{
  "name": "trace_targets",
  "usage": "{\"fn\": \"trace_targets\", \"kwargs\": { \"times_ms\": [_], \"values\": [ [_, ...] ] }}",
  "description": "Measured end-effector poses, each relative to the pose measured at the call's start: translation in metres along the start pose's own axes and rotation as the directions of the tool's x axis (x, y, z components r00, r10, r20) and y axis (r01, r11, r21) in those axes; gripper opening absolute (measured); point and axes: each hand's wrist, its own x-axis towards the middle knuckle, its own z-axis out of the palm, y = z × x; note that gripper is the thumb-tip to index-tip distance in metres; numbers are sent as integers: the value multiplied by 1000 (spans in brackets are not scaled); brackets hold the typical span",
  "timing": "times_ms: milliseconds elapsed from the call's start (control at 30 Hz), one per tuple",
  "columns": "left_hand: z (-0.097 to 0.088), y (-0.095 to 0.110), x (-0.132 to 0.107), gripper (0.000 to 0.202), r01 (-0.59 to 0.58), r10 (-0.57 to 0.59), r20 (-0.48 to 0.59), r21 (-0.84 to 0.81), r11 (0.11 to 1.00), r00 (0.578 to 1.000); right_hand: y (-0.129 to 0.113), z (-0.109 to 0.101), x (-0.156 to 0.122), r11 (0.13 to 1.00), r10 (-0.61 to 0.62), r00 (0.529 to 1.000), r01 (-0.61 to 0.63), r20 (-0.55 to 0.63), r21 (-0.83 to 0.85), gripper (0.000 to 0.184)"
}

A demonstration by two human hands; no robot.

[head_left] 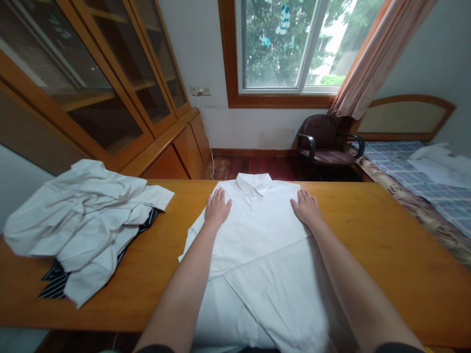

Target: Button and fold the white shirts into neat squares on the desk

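White shirt [257, 220] lies on the wooden table [368, 220], long axis running from far collar [253, 184] toward the person.
Left hand [218, 207] and right hand [307, 208] rest flat, fingers extended, 1 near each shoulder.

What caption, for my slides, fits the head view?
Left hand and right hand on a shirt, crumpled clothes beside it on the table.

On my remote feed, I observed the white shirt [257, 225] spread on the wooden table [371, 240], collar [262, 185] at the far edge, one fabric layer [272, 279] crossing diagonally nearer.
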Motion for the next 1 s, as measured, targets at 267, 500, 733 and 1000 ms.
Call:
{"fn": "trace_targets", "kwargs": {
  "times_ms": [267,500,733,1000],
  "values": [
    [0,-8,0,47,15,-23,-114,-69,997,993,2,0,-3,1000,-18,999,18,-38,-13,65],
    [-21,-35,7,34,73,-80,-138,-57,996,987,1,-3,-5,999,-32,997,31,-65,-15,63],
    [-37,-40,40,24,-9,9,0,-17,1000,1000,-1,-3,-5,999,-41,995,39,-95,-22,60],
    [-39,-28,72,33,-208,216,265,-58,976,940,-2,-3,-7,997,-72,990,67,-117,-46,58]
  ]
}}
